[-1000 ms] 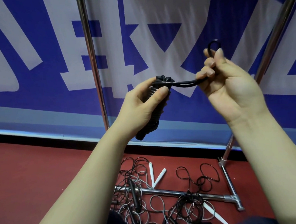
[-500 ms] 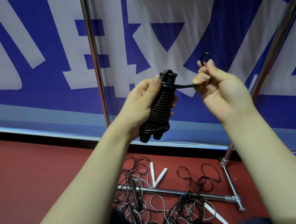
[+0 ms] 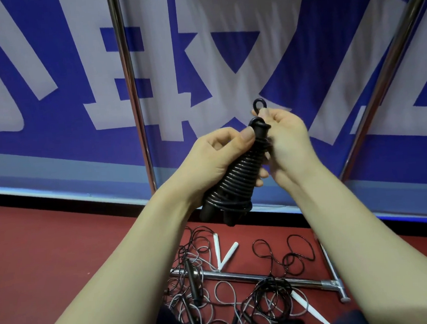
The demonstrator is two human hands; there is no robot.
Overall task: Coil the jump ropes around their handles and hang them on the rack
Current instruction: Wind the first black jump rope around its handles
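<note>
A: Black jump rope (image 3: 233, 178): its tail, stretched rightward a second ago, is wound in now. The right grip (image 3: 287, 141) pinches just the small end loop (image 3: 259, 105) above the handle tops.
B: And the left grip (image 3: 214, 159)?
A: Curled round the coiled bundle, held up before the rack (image 3: 130, 91). Coiling looks finished; hanging comes next, I'd judge.
B: Counts?
A: One coiled rope, two rack uprights, three white handles (image 3: 228, 256) among loose ropes (image 3: 279, 291) on the floor (image 3: 61, 248).
</note>
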